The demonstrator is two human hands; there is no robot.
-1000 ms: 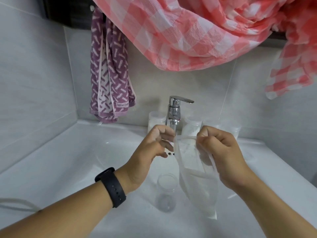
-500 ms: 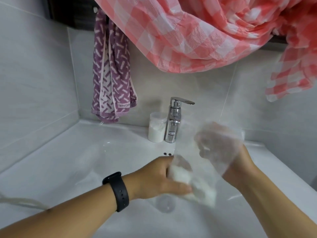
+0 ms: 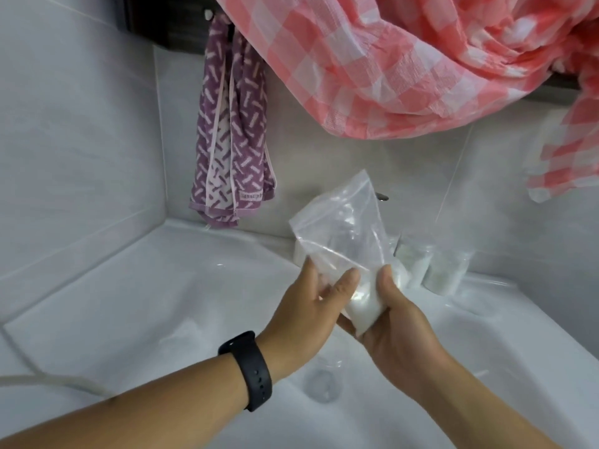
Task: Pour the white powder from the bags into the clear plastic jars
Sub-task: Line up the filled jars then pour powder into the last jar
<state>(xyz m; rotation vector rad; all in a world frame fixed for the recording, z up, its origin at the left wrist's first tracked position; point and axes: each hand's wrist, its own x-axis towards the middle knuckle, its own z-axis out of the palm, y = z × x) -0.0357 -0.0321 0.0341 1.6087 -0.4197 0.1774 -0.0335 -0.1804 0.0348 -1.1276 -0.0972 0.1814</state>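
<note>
Powder bag (image 3: 343, 241) gripped in both hands (image 3: 353, 306)

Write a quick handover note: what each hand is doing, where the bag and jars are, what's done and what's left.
Left hand and right hand: both grip the bag, held above the sink with powder bunched at its lower end.
Empty jar: stands in the basin below the hands.
Filled jars: on the back ledge.
Left: pour this bag into the empty jar.

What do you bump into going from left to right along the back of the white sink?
Purple patterned towel hanging on the wall → clear plastic bag of white powder held up in both hands → clear plastic jars with white powder on the sink ledge → hanging end of the pink checked cloth.
</note>
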